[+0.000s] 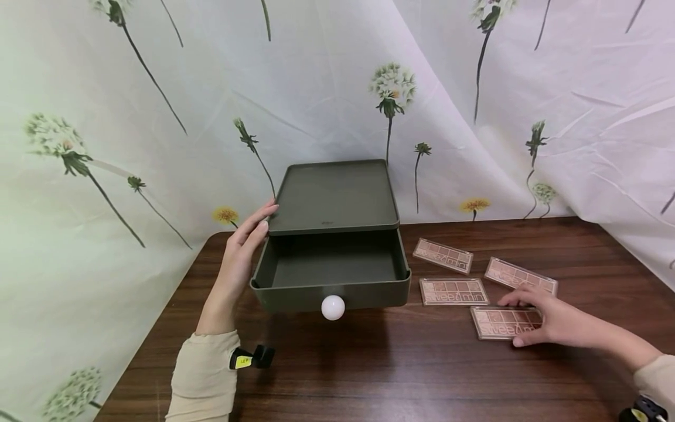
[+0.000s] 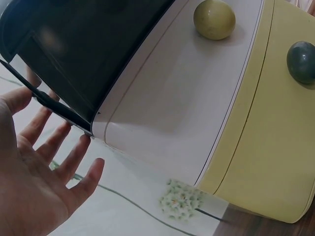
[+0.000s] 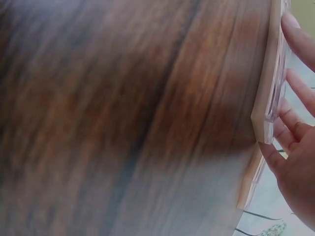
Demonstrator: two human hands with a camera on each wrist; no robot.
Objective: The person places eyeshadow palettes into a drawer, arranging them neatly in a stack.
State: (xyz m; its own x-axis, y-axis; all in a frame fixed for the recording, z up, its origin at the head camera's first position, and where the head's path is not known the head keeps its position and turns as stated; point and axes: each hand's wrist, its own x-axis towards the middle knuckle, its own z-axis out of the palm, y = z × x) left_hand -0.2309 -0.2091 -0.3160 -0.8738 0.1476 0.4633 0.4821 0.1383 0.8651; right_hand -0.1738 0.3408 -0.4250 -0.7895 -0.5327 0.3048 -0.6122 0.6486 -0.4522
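A beige sleeve (image 1: 204, 375), with a small black device (image 1: 263, 356) fixed at the cuff, is seen over the wooden table (image 1: 327, 381). Beyond it, the left hand (image 1: 237, 258) is laid against the side of the drawer unit (image 1: 332, 196), its fingers extended and clasped round nothing. The dark green top drawer (image 1: 290, 299) is pulled out; a white drawer (image 2: 162, 83) and a yellow drawer (image 2: 261, 132) are shown below. On the table to the unit's right, the nearest palette (image 1: 501, 325) is grasped between the thumb and fingers of the right hand (image 1: 551, 319); three other palettes (image 1: 454, 292) are spread around it.
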